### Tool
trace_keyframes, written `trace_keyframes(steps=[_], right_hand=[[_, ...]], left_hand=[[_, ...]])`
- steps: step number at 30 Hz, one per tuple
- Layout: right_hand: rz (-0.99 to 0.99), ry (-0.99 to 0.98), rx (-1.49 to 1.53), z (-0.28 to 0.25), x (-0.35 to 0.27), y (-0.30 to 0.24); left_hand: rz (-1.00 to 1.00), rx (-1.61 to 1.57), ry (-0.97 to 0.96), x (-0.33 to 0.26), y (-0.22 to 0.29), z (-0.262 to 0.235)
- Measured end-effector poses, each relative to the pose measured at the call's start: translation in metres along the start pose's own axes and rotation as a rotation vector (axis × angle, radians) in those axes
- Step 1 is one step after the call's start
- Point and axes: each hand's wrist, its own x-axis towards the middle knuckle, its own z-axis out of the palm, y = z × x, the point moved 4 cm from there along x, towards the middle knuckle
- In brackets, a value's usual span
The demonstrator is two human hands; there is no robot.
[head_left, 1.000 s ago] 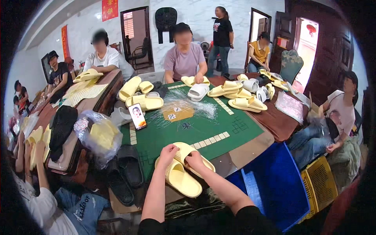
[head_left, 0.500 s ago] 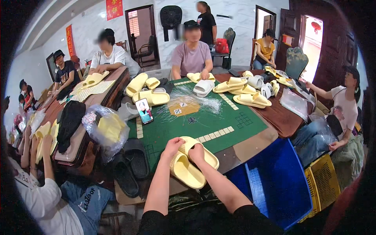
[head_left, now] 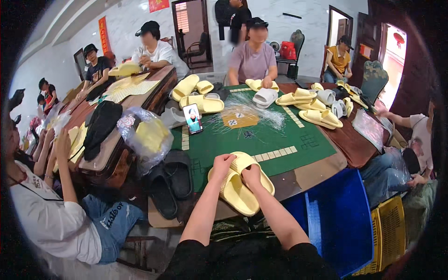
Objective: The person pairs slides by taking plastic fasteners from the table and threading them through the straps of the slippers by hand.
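Note:
A pair of pale yellow slippers with ribbed straps is between my hands at the near edge of the green-topped table. My left hand (head_left: 224, 165) is closed on the strap side of the left yellow slipper (head_left: 239, 199), close to the toe. The fingers of my right hand (head_left: 252, 176) are curled at the strap of the right yellow slipper (head_left: 266, 185), where the two slippers meet; its fingertips are hidden. The slippers lie side by side, soles down, overlapping slightly. What is inside the straps cannot be seen.
Black slippers (head_left: 179, 175) and a plastic bag (head_left: 150, 137) lie left of my arms. A phone (head_left: 192, 118) leans beyond them. Clear plastic strands (head_left: 261, 116) cover the table's middle. Yellow slippers (head_left: 322, 118) pile up right. A blue crate (head_left: 343, 219) stands beside me. Co-workers sit around.
The view has swung left, so the table and slippers appear farther right and slightly higher. My hands keep their hold on the slippers. A co-worker at the back left has raised a hand.

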Motion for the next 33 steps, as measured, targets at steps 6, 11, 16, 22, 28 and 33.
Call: trace_keyframes(steps=[6,11,16,22,28,33], right_hand=[[0.18,-0.213,0.307,-0.015,-0.026,-0.019],[-0.31,-0.132,-0.469,-0.053,-0.046,-0.095],[-0.436,-0.207,-0.337,-0.029,-0.016,-0.111],[-0.4,-0.435,-0.312,0.008,0.037,-0.094],[-0.256,-0.709,-0.177,0.036,0.053,-0.092],[-0.023,-0.833,0.146,0.043,0.059,-0.073]], left_hand=[[-0.021,-0.212,0.232,-0.004,-0.002,-0.017],[-0.005,-0.386,0.277,-0.009,0.01,-0.025],[0.014,-0.408,0.276,-0.009,0.015,-0.026],[0.021,-0.381,0.276,-0.014,0.019,-0.029],[0.027,-0.373,0.278,-0.019,0.027,-0.03],[0.024,-0.375,0.335,-0.022,0.024,-0.032]])
